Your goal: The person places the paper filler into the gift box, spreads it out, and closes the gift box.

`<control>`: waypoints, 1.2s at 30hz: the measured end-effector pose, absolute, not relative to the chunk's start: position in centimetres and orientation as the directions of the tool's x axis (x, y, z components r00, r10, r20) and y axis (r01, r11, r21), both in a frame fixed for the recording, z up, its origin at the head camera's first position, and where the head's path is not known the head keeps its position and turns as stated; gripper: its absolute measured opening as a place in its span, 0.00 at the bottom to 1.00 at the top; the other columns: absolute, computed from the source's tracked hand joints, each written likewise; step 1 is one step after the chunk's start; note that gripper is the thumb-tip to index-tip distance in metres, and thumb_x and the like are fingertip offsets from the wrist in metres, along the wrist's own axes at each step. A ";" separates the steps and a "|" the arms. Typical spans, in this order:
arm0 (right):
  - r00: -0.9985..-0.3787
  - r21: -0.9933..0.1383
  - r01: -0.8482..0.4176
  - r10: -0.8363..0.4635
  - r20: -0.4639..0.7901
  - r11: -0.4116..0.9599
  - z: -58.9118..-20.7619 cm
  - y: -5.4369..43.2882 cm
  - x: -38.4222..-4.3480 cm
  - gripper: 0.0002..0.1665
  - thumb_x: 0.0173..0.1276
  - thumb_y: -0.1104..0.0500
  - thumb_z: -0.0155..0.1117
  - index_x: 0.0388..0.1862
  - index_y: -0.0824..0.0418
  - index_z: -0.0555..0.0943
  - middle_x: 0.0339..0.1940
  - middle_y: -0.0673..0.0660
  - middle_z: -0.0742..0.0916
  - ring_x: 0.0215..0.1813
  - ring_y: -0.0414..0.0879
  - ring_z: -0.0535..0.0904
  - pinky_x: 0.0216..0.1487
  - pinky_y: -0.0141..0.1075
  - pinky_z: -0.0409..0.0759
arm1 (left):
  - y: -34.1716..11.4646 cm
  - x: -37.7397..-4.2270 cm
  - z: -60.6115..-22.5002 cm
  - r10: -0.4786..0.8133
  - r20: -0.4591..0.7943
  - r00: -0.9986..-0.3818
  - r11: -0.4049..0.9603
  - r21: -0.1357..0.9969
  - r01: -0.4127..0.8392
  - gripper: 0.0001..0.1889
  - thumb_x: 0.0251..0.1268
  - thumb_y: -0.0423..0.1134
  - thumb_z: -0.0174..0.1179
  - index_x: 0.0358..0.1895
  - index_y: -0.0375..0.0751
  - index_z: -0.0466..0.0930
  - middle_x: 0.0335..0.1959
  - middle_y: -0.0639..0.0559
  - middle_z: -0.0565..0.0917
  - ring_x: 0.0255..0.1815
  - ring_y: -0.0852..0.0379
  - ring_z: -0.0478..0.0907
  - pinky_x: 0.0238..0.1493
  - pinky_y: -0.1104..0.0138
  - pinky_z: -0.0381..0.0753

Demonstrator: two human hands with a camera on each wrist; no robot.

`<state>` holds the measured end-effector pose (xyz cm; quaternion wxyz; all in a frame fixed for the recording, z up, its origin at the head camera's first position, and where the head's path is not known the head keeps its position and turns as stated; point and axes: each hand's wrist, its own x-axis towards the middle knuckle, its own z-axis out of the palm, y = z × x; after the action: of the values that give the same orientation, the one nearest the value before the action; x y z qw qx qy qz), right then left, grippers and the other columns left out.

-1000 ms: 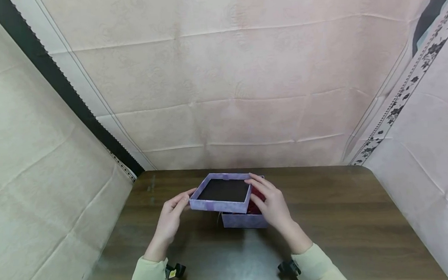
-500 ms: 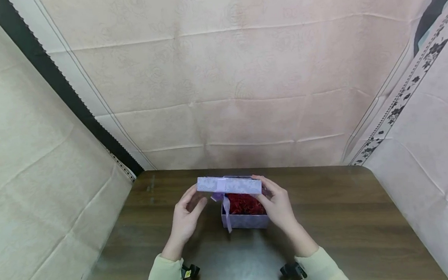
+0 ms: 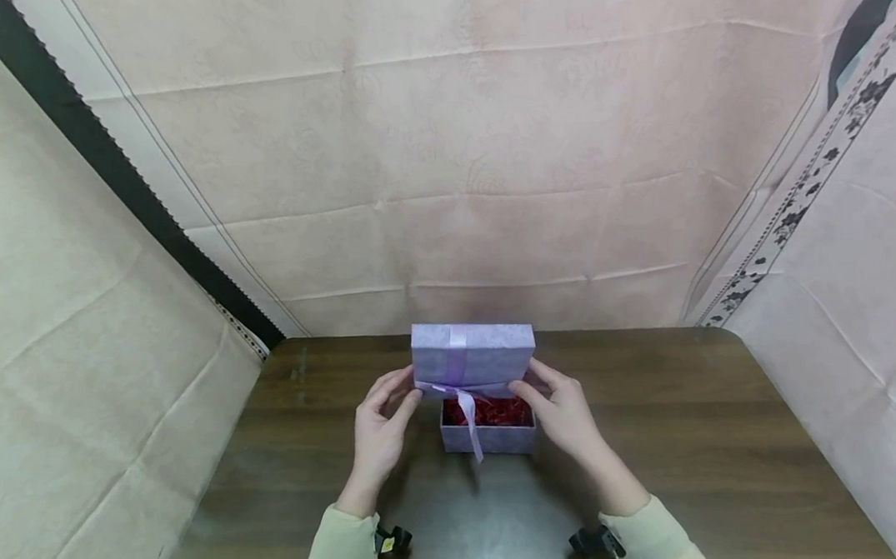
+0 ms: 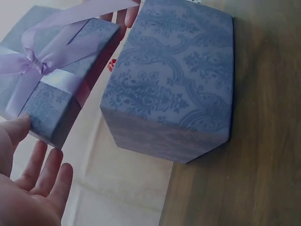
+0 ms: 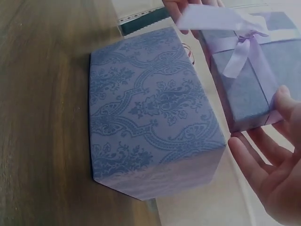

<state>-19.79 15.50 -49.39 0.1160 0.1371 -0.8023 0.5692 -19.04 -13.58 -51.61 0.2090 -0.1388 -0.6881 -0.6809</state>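
A purple patterned gift box lid (image 3: 430, 354) hangs tilted above and behind its box base, its top facing me. Lilac ribbon (image 4: 35, 65) crosses the lid and is tied in a bow, one tail dangling in front of the base. My left hand (image 3: 379, 428) pinches the lid's left near corner, thumb on top. At the opposite side my right hand (image 3: 568, 412) holds the right near corner between thumb and fingers. The box base (image 3: 488, 440) stands on the table, and red shredded paper (image 3: 499, 411) shows inside it. The lid's underside is hidden.
A brown wooden table (image 3: 695, 444) lies under the box. Pale cloth walls (image 3: 457, 146) rise behind and at both sides. Each wrist wears a small black camera, the left one (image 3: 394, 539) and the right one (image 3: 596, 541).
The lid has flipped from dark inside facing up to ribboned top facing me, and moved right over the base. My left hand shifted right along with it; the base stayed put.
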 end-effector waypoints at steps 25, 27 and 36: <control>-0.994 -0.899 -0.084 0.028 0.106 0.429 -49.6 16.6 -19.6 0.38 0.75 0.42 0.72 0.73 0.65 0.80 0.66 0.69 0.85 0.32 0.48 0.90 0.39 0.41 0.89 | -11.4 -18.6 -51.5 -0.099 0.130 -0.987 0.050 0.991 0.126 0.16 0.76 0.40 0.70 0.60 0.36 0.89 0.51 0.42 0.88 0.40 0.55 0.84 0.45 0.57 0.89; -0.996 -0.892 -0.062 0.034 0.086 0.448 -49.6 16.7 -19.5 0.38 0.76 0.42 0.72 0.73 0.65 0.81 0.66 0.70 0.85 0.30 0.48 0.89 0.38 0.38 0.88 | -11.3 -18.6 -51.7 -0.094 0.130 -0.987 0.066 0.990 0.124 0.16 0.76 0.40 0.69 0.60 0.34 0.89 0.51 0.42 0.88 0.41 0.56 0.84 0.46 0.58 0.88; -0.995 -0.904 0.007 0.091 0.036 0.427 -50.0 16.7 -18.7 0.38 0.74 0.38 0.72 0.69 0.65 0.84 0.57 0.68 0.89 0.29 0.56 0.89 0.30 0.37 0.81 | -11.2 -18.4 -52.1 -0.056 0.123 -0.991 0.130 0.985 0.114 0.17 0.76 0.41 0.69 0.59 0.34 0.89 0.48 0.43 0.89 0.42 0.56 0.84 0.47 0.59 0.88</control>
<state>-18.75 16.69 -50.02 0.0394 -0.0288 -0.8438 0.5344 -18.42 -11.22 -52.13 0.0648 -0.0194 -0.7489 -0.6593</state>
